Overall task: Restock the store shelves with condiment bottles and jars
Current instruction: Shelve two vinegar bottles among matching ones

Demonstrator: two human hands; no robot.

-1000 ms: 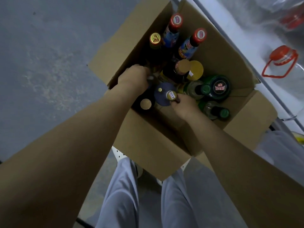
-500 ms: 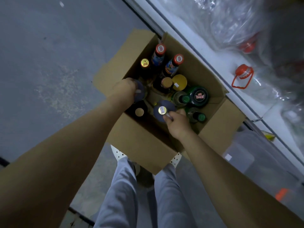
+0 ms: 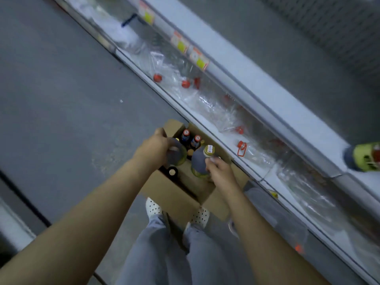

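Just beyond both grips, a pair of red-capped bottles (image 3: 186, 133) stands upright at the far end of the open cardboard box (image 3: 174, 190). They crowd close behind the two bottles being held. On the near side of the left grip (image 3: 156, 145), a dark bottle with a gold cap (image 3: 172, 172) stands against the box wall. To the right of the right grip (image 3: 218, 167) runs the bottom shelf (image 3: 255, 171), loaded with clear plastic-wrapped jugs with red caps (image 3: 241, 147). Higher and further right is a shelf rail with price tags (image 3: 200, 59), and far out to the right stands a green-labelled container (image 3: 366, 157). Below the grips are white dotted shoes (image 3: 153, 206) on the grey floor (image 3: 61, 99).

Both bare forearms reach forward and down. The left grip is palm down, its fingers curled over the top of a grey-shouldered bottle (image 3: 178, 158) and hiding its cap. The right grip is closed on the neck of a second grey-shouldered bottle (image 3: 198, 163), fingers just under its yellow cap (image 3: 208, 150). Both bottles are upright, side by side over the box opening.
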